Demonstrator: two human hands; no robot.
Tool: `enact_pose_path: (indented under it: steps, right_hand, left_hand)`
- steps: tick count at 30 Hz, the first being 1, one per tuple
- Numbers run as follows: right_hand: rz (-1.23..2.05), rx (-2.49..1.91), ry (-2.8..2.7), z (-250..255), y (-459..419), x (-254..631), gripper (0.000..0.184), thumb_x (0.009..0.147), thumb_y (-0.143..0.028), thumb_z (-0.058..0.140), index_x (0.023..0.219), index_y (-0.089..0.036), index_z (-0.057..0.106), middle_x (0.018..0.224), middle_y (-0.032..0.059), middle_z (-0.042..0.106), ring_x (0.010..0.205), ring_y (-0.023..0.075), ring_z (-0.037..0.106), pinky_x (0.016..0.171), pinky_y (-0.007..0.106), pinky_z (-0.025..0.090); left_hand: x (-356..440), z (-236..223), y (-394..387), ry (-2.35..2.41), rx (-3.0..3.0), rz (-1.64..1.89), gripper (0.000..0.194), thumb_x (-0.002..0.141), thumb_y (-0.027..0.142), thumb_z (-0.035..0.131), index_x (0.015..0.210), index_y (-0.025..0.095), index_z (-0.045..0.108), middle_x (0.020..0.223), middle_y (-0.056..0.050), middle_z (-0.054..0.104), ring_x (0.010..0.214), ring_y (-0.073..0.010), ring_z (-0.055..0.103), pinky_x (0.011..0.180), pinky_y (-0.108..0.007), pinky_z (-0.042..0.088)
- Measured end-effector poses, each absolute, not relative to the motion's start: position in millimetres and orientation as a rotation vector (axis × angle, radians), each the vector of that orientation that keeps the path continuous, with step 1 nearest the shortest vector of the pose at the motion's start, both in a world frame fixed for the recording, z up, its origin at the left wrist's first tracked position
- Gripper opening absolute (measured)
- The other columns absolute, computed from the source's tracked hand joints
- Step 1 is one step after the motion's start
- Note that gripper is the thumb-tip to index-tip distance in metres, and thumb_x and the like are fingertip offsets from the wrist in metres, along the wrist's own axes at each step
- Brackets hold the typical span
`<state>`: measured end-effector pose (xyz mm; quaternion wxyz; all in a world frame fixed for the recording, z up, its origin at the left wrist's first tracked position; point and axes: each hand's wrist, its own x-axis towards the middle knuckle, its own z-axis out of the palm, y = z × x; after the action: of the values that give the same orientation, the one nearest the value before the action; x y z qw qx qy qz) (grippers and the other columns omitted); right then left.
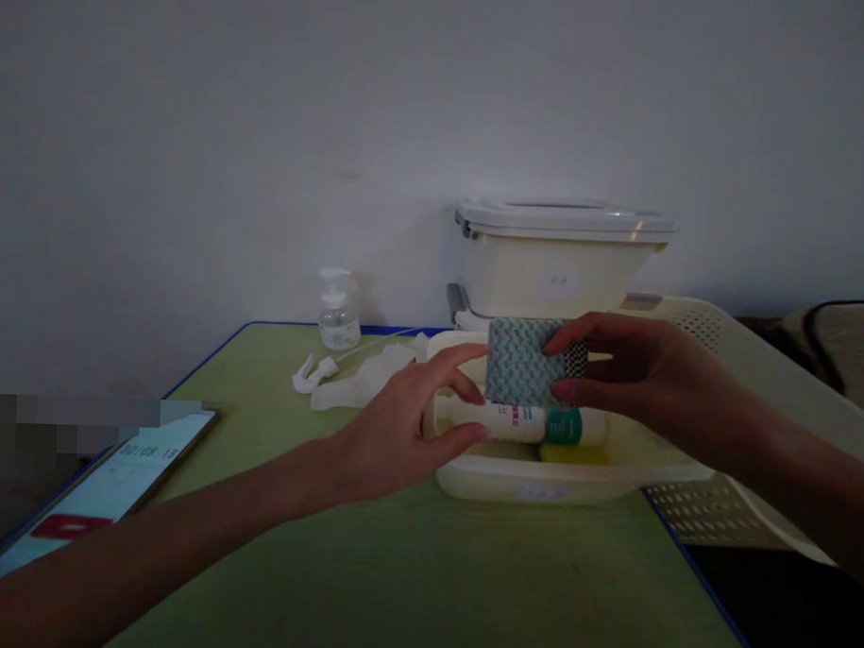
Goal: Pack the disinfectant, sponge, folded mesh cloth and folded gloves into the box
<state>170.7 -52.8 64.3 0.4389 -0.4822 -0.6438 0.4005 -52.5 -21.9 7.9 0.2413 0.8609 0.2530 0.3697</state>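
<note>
Above a white plastic bin (pixel 568 482), my right hand (pixel 633 369) pinches a scrub sponge (pixel 522 360) with a pale teal woven face and a dark checkered part at its right. My left hand (pixel 407 413) is open at the sponge's left side, thumb and fingers apart. Its index fingertip meets or nearly meets the sponge edge; I cannot tell which. Inside the bin lies a white bottle (pixel 510 423) with red print. Beside it is a green-banded white container (pixel 564 426), with something yellow (pixel 575 455) underneath.
A lidded storage box (pixel 547 267) stands behind the bin. At the back left are a clear pump bottle (pixel 339 321) and a white spray bottle (pixel 363 376) lying down. A phone (pixel 114 497) lies at the left table edge. A perforated white basket (pixel 777 383) sits at the right.
</note>
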Motion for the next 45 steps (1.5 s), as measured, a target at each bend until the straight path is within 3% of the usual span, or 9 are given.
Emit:
enact_pose_path:
  steps: [3,6,16,21,26,31,37,43,45]
  right_hand:
    - [1.053,-1.249,-1.557,57.3,-47.7,184.3,0.024,0.056,-0.021,0.080,0.073,-0.021,0.064,0.076,-0.0007,0.066,0.066,0.0155,0.065,0.058,0.027,0.056]
    - [1.153,-1.294,-1.542,48.3,-43.3,193.5,0.024,0.056,-0.021,0.081,0.074,-0.020,0.064,0.074,-0.0003,0.065,0.064,0.0153,0.064,0.055,0.027,0.055]
    - [1.440,-1.487,-1.575,11.2,-31.6,197.5,0.020,0.060,-0.022,0.074,0.078,-0.023,0.065,0.051,-0.0041,0.054,0.044,0.0099,0.049,0.036,0.018,0.035]
    - [1.347,-1.693,-1.597,1.6,-37.1,194.0,0.027,0.052,-0.013,0.073,0.076,-0.024,0.068,0.062,-0.0017,0.058,0.050,0.0124,0.053,0.039,0.020,0.041]
    - [1.174,-1.852,-1.726,-4.5,-38.2,192.4,0.033,0.045,-0.007,0.075,0.072,-0.026,0.071,0.065,-0.0005,0.059,0.054,0.0145,0.055,0.044,0.023,0.044]
    - [1.222,-1.975,-1.766,-12.3,-35.0,194.5,0.037,0.047,-0.011,0.076,0.080,-0.027,0.070,0.075,0.0014,0.065,0.068,0.0215,0.062,0.058,0.029,0.049]
    - [1.243,-2.042,-1.906,-14.2,-34.4,191.2,0.040,0.052,-0.016,0.074,0.090,-0.027,0.069,0.084,0.0025,0.065,0.071,0.0219,0.060,0.059,0.029,0.046]
    - [1.188,-2.164,-2.028,-7.2,-34.5,182.8,0.039,0.059,-0.016,0.067,0.097,-0.025,0.067,0.090,0.0032,0.064,0.077,0.0213,0.059,0.065,0.030,0.044]
    - [1.188,-2.178,-2.090,-5.2,-33.8,181.3,0.037,0.061,-0.016,0.065,0.097,-0.024,0.066,0.090,0.0033,0.063,0.077,0.0208,0.058,0.066,0.030,0.043]
  left_hand:
    - [-57.3,-7.6,-22.2,0.549,2.506,1.018,0.021,0.084,0.023,0.053,0.104,0.020,0.054,0.093,-0.004,0.066,0.091,-0.0186,0.059,0.094,-0.036,0.038]
    - [-59.9,-18.9,-21.6,0.411,2.634,0.939,0.011,0.085,0.019,0.046,0.089,0.018,0.056,0.083,-0.003,0.064,0.082,-0.0161,0.059,0.098,-0.036,0.032]
    - [-60.9,-31.1,-18.2,0.391,2.776,0.900,0.024,0.090,0.034,0.037,0.085,0.023,0.058,0.072,-0.002,0.063,0.071,-0.0180,0.057,0.098,-0.038,0.031]
    - [-59.8,-35.5,-22.7,0.533,2.688,0.956,0.037,0.095,0.043,0.027,0.086,0.024,0.058,0.071,0.000,0.064,0.074,-0.0164,0.059,0.100,-0.036,0.032]
    - [-61.5,-38.8,-15.9,0.375,2.767,1.019,0.026,0.093,0.037,0.039,0.086,0.021,0.060,0.070,0.001,0.065,0.071,-0.0138,0.059,0.103,-0.029,0.029]
    - [-65.7,-44.1,-12.9,0.376,2.720,0.981,0.025,0.091,0.041,0.043,0.093,0.024,0.061,0.072,0.000,0.068,0.073,-0.0164,0.062,0.100,-0.033,0.035]
    - [-62.3,-42.2,-14.4,0.372,2.779,1.030,0.024,0.091,0.040,0.042,0.089,0.023,0.060,0.070,0.001,0.068,0.071,-0.0153,0.062,0.101,-0.031,0.034]
    - [-50.8,-39.0,-19.9,0.496,2.713,1.332,0.036,0.095,0.016,0.029,0.072,0.020,0.057,0.062,0.004,0.062,0.066,-0.0090,0.059,0.100,-0.026,0.034]
    - [-50.0,-35.8,-21.5,0.508,2.739,1.251,0.037,0.095,0.014,0.029,0.071,0.019,0.056,0.063,0.005,0.062,0.067,-0.0079,0.059,0.100,-0.025,0.034]
